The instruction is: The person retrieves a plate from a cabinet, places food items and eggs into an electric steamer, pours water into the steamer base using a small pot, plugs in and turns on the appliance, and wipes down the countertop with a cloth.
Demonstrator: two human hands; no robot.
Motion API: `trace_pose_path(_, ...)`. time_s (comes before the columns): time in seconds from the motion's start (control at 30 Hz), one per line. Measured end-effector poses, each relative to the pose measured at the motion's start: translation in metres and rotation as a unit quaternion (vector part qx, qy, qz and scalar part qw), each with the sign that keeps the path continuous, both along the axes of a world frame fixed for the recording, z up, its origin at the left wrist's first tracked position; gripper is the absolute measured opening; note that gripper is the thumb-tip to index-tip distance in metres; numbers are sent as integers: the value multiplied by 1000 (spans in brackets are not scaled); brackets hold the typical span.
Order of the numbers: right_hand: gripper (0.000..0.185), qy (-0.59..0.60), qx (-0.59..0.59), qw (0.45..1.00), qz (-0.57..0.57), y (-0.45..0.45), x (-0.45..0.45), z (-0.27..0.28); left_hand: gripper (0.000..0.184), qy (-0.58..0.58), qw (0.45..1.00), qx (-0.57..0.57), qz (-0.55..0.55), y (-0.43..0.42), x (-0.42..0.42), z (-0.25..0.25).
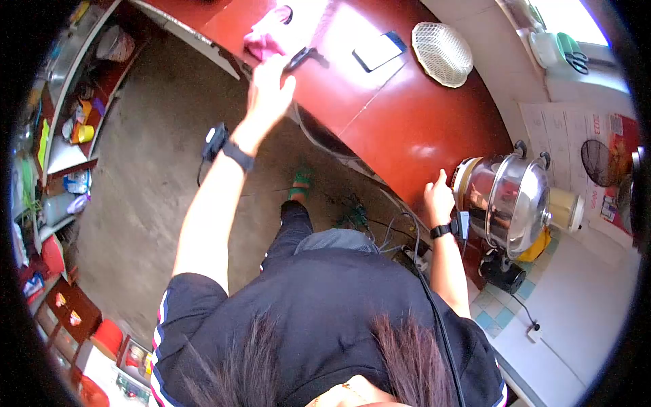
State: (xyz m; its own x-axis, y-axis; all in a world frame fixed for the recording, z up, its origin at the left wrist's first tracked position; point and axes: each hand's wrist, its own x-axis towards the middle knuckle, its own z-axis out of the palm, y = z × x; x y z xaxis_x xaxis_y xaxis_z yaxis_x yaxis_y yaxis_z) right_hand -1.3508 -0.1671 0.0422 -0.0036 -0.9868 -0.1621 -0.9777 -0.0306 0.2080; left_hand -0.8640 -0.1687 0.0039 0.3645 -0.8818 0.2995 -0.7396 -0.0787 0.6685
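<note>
My left hand point(269, 88) reaches over the edge of the red table point(420, 129). A black, handle-like object point(300, 60) sits between its thumb and forefinger, and the hand appears closed on it. I cannot make out the object's kind. Just beyond the fingertips lies a crumpled pink cloth point(266, 42). My right hand point(439, 201) is at the table's near edge, fingers partly stretched out and nothing visible in them. Close beside it stands a shiny metal steamer pot point(519, 203) with a glass lid.
A phone point(380, 51) and a white woven basket point(442, 54) lie on the table. Scissors point(577, 62) stand in a holder by the window. Cables point(400, 227) hang below the table. Shelves with goods point(74, 136) line the left side.
</note>
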Motion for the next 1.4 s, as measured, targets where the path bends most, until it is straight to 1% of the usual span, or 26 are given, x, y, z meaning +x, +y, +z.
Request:
trace_pose_path(0.03, 49, -25, 8, 1000, 4, 5, 1, 5, 59, -94, 995, -19, 7, -21, 18, -7)
trace_pose_path(0.07, 47, -49, 12, 999, 8, 8, -1, 8, 67, -130, 990, 37, 50, -38, 25, -7)
trace_pose_path(0.1, 46, -73, 18, 997, 11, 12, -1, 12, 76, -166, 977, 94, 92, -54, 33, -8)
trace_pose_path(0.13, 40, -98, 35, 995, -9, 17, 3, 21, 84, -146, 982, 91, 80, -69, 46, -25)
trace_pose_path(0.17, 38, -121, 34, 992, -12, 22, -2, 21, 80, -182, 971, 117, 98, -81, 51, -41)
trace_pose_path(0.23, 36, -170, 37, 985, -9, 33, -9, 20, 62, -189, 979, 2, 81, -88, 52, -59)
trace_pose_path(0.33, 32, -215, 76, 972, -51, 46, -12, 22, 6, -66, 990, -51, -115, -64, -1, 11)
trace_pose_path(0.4, 31, -278, 74, 956, -52, 52, -23, 7, 9, -107, 981, -70, -148, -38, -49, 29)
trace_pose_path(0.43, 30, -310, 78, 946, -58, 56, -26, 1, 10, -88, 983, -43, -158, -28, -70, 15)
trace_pose_path(0.47, 30, -338, 83, 935, -69, 64, -31, -3, 20, -132, 982, -28, -133, -9, -96, 4)
trace_pose_path(0.5, 29, -350, 67, 932, -63, 68, -36, -10, 35, -125, 979, 11, -161, 3, -123, 18)
trace_pose_path(0.57, 29, -376, 124, 909, -127, 67, -29, 12, 48, -154, 965, 0, -214, 15, -169, 16)
trace_pose_path(0.63, 29, -420, 107, 893, -119, 64, -29, 12, 56, -178, 961, 9, -214, 14, -214, 3)
trace_pose_path(0.67, 29, -441, 100, 885, -112, 65, -27, 13, 63, -131, 959, 8, -251, 10, -228, -8)
trace_pose_path(0.7, 29, -432, 108, 888, -114, 61, -21, 18, 68, -149, 948, 19, -280, 7, -242, -13)
trace_pose_path(0.77, 29, -407, -74, 906, 85, 55, -10, 8, 71, -141, 929, -16, -340, -1, -261, 8)
trace_pose_path(0.8, 34, -415, -17, 907, 60, 53, -6, 11, 70, -150, 918, 1, -366, -7, -263, 20)
trace_pose_path(0.9, 40, -392, -81, 912, 91, 47, 15, 14, 66, 14, 948, 87, -305, -44, -244, 11)
trace_pose_path(0.97, 48, -387, -84, 912, 105, 39, 32, 14, 56, -62, 968, 88, -227, -75, -214, 29)
trace_pose_path(1.03, 52, -373, -114, 912, 128, 25, 53, 12, 55, -181, 967, 38, -173, -107, -189, 39)
trace_pose_path(1.07, 66, -356, -68, 925, 109, 15, 64, 6, 56, -187, 968, 38, -163, -121, -178, 46)
trace_pose_path(1.1, 70, -334, -72, 934, 107, 5, 77, -2, 57, -193, 968, 39, -156, -136, -168, 51)
trace_pose_path(1.17, 79, -277, -76, 955, 76, -9, 101, -20, 62, -277, 949, 90, -123, -166, -154, 32)
trace_pose_path(1.2, 88, -291, -57, 955, 36, -14, 115, -32, 64, -270, 947, 103, -141, -175, -146, 22)
trace_pose_path(1.3, 84, -251, -111, 962, -13, -24, 146, -43, 69, -290, 934, 100, -182, -206, -121, -1)
trace_pose_path(1.4, 79, -213, -129, 968, -32, -53, 135, -59, 76, -262, 932, 132, -214, -216, -104, 5)
